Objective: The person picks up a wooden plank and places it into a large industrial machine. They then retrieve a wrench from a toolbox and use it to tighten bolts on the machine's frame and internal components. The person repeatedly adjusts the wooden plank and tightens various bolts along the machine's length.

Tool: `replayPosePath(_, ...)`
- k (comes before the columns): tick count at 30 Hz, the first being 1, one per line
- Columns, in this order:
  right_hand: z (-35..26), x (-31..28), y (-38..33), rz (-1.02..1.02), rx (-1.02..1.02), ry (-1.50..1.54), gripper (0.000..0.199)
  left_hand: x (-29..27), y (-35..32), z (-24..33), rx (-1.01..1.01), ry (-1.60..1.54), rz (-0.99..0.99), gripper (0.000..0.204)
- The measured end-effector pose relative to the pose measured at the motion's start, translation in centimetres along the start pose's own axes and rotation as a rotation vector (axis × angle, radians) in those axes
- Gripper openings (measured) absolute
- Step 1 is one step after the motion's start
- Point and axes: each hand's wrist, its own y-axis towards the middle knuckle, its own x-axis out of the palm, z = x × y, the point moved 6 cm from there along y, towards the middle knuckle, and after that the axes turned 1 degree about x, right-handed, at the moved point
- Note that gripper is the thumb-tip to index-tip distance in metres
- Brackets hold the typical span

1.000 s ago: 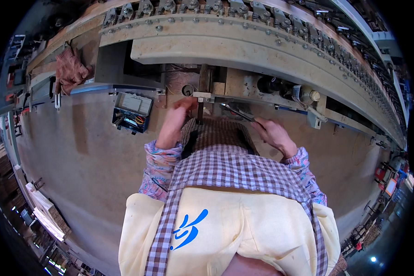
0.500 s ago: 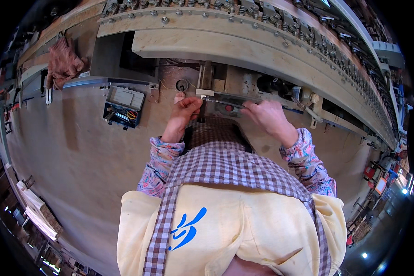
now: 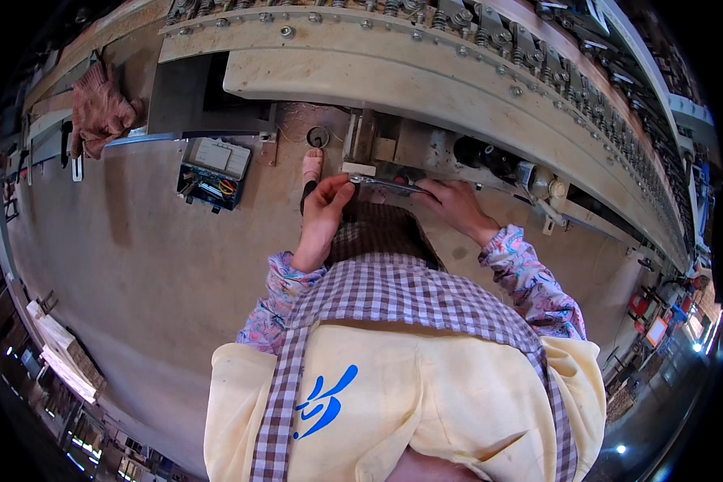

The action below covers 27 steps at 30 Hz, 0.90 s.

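Note:
A slim metal wrench [image 3: 390, 185] lies nearly level between my hands, below the machine's edge. My right hand [image 3: 456, 210] is closed around its handle end. The fingers of my left hand [image 3: 325, 210] are bent and pressed together at the wrench's rounded head [image 3: 356, 179]. Whether they also pinch a small part there is too small to tell. Just beyond the head is a pale block [image 3: 359, 169] at the foot of an upright metal post [image 3: 363, 135] on the machine.
The long beige machine [image 3: 361, 76] with rows of springs and bolts spans the far side. An open toolbox [image 3: 214, 173] stands on the floor at left. A reddish work glove [image 3: 102, 112] hangs farther left. A round dark-centred cup [image 3: 317, 136] sits near my foot [image 3: 312, 165].
My right hand has come inward and slightly lower, and the wrench now slopes down to the right. The left hand has shifted slightly, staying at the wrench head. The view has moved a little.

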Motion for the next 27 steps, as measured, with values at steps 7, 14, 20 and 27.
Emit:
replayPosePath(7,3.3,5.4,3.5,-0.195,0.16,0.006,0.032,0.7,1.1,-2.9,0.042,0.16,0.196,0.035)
replayPosePath(14,8.6,13.6,5.6,0.013,0.064,0.575,0.025,0.8,1.3,-5.4,-0.108,0.021,0.209,0.041)
replayPosePath(20,6.6,13.7,7.3,0.172,-0.092,0.316,0.022,-0.1,1.0,-6.1,-0.114,0.052,0.222,0.039)
replayPosePath(27,5.2,12.1,7.5,0.133,0.028,0.279,0.025,-1.8,-0.1,-7.7,-0.064,-0.035,0.186,0.038)
